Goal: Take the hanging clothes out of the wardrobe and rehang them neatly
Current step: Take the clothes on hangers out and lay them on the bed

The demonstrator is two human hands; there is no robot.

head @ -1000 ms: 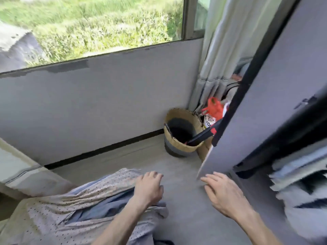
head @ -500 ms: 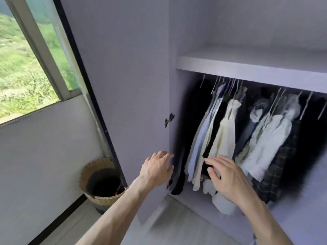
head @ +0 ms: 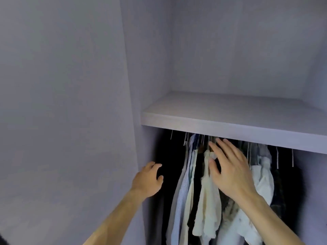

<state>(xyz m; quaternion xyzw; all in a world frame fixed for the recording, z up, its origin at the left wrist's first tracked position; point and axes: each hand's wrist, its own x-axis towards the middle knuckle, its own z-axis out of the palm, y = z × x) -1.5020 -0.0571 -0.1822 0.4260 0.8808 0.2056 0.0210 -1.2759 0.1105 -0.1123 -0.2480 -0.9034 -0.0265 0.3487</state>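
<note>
Reaching for the hangers (head: 277, 159)
The clothes (head: 207, 200) hang bunched under the shelf (head: 230, 121). The right hand (head: 230, 172), fingers spread, hovers at their tops, likely to pick one out; the left hand (head: 148, 179), loosely curled and empty, waits beside.

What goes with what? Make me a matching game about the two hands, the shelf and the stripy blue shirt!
Things:
1 left hand
2 right hand
3 shelf
4 stripy blue shirt

Places:
A above the hanging clothes
B just left of the cream garment
C beside the dark gap
D up by the hanger hooks, fingers spread

Pairs: 1-C, 2-D, 3-A, 4-B
</note>
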